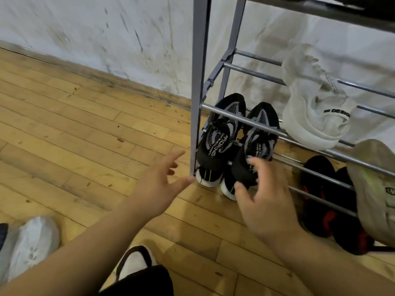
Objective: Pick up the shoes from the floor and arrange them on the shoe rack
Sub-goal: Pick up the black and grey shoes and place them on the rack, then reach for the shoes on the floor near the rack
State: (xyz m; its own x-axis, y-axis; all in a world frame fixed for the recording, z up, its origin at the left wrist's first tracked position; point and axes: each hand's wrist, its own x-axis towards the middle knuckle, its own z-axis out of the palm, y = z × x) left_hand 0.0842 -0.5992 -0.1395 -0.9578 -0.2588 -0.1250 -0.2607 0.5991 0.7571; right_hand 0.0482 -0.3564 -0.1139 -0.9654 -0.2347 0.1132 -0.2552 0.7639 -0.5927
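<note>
Dark fabric (141, 283) is seen at the bottom edge, with a white shoe crossed by a black strap (136, 260) just behind it. A second white shoe (32, 242) is seen at the lower left. Both are set on a floor (74, 124) of pale, scuffed wooden planks.

Two bare forearms are stretched forward. The left hand (158, 189) is held released, its fingers spread and straight. Its thumb tip is placed at the foot of the shoe rack (197, 82), which is built of square grey posts and round chrome rails.

The right hand (265, 201) is blurred by motion. Its fingers are curled over the heel of a black knit sneaker (259, 144) with the thumb below, so the heel is grasped. That sneaker is laid on the rack's lowest rails, toe toward the wall, beside its twin (218, 137). Both are patterned with grey mesh panels and white lettering.

Under them, on the floor, black shoes with white soles (208, 178) are tucked. Farther right, red-and-black shoes (314, 223) are seen beneath the rails.

On the tier above, a rounded white sneaker (314, 120) with a printed heel tab is rested. At the right edge, a worn beige shoe (372, 189) is propped on the front rail.

Behind everything, a white wall (106, 28) streaked with dark scuffs is seen.
</note>
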